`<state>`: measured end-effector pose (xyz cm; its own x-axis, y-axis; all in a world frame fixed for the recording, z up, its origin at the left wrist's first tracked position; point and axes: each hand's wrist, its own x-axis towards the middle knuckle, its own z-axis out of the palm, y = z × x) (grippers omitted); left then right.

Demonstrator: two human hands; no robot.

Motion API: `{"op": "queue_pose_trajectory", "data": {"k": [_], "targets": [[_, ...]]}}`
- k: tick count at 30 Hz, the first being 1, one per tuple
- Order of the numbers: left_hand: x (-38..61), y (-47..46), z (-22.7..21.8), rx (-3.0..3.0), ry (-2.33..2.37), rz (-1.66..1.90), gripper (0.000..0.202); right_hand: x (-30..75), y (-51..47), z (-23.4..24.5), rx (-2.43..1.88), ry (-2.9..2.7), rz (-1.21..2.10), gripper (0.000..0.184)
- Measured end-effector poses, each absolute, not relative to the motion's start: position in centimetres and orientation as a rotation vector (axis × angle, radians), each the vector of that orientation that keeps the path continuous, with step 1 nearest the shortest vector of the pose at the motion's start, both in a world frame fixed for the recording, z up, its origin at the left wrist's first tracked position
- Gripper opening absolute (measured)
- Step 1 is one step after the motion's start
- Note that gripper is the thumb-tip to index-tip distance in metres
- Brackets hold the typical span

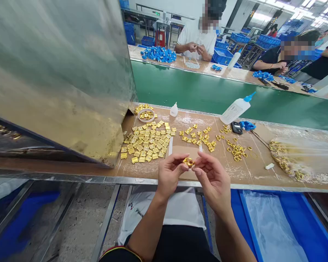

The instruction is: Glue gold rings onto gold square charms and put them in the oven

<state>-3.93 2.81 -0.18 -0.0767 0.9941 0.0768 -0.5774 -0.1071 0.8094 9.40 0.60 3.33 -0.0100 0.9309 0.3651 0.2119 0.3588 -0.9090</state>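
Observation:
Between the thumb and fingers of my left hand [170, 173] is a small shiny gold metal piece [184, 161]. Against its right side sits a gold ring [190, 163], with the fingertips of my right hand [214, 178] closed at its edge. The fingers partly hide how the two parts fit together. Both hands are over a cardboard pad [184, 150] at the bench's front. To the left lie many flat gold pieces [149, 142]. Beyond my hands are gold pieces with raised parts [199, 138], and to the right a scatter of loose gold rings [237, 151].
A round dish [146, 115] of gold parts, a small white bottle [174, 109] and a larger blue-tipped bottle [236, 110] stand at the back. A plastic bag of rings [287, 160] lies right. A metal panel [71, 72] rises left. Co-workers sit beyond the green belt [180, 84].

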Motion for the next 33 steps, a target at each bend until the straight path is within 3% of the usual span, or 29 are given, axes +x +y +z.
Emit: {"op": "queue_pose_trajectory", "data": {"k": [6,12,23,28,33], "targets": [[-3.5,2.6,0.7,0.483,0.539,1.323,0.048,10.1,1.7,2.7,-1.0,-1.63,0.765,0.009],[-3.2,2.3,1.3,0.453,0.475,1.24,0.049,9.3,1.9,1.8,-0.93,-1.601,0.785,0.011],[-2.6,2.2,0.9,0.476,0.497,1.2,0.056,7.8,1.2,0.4,-0.991,-1.516,0.268,0.01],[-3.2,2.3,0.3,0.668,0.589,1.284,0.057,8.0,1.3,0.6,-0.968,-1.48,0.361,0.008],[-4.1,2.3,0.3,0.917,0.615,1.389,0.043,8.5,1.5,1.2,-0.887,-1.516,0.37,0.009]]}}
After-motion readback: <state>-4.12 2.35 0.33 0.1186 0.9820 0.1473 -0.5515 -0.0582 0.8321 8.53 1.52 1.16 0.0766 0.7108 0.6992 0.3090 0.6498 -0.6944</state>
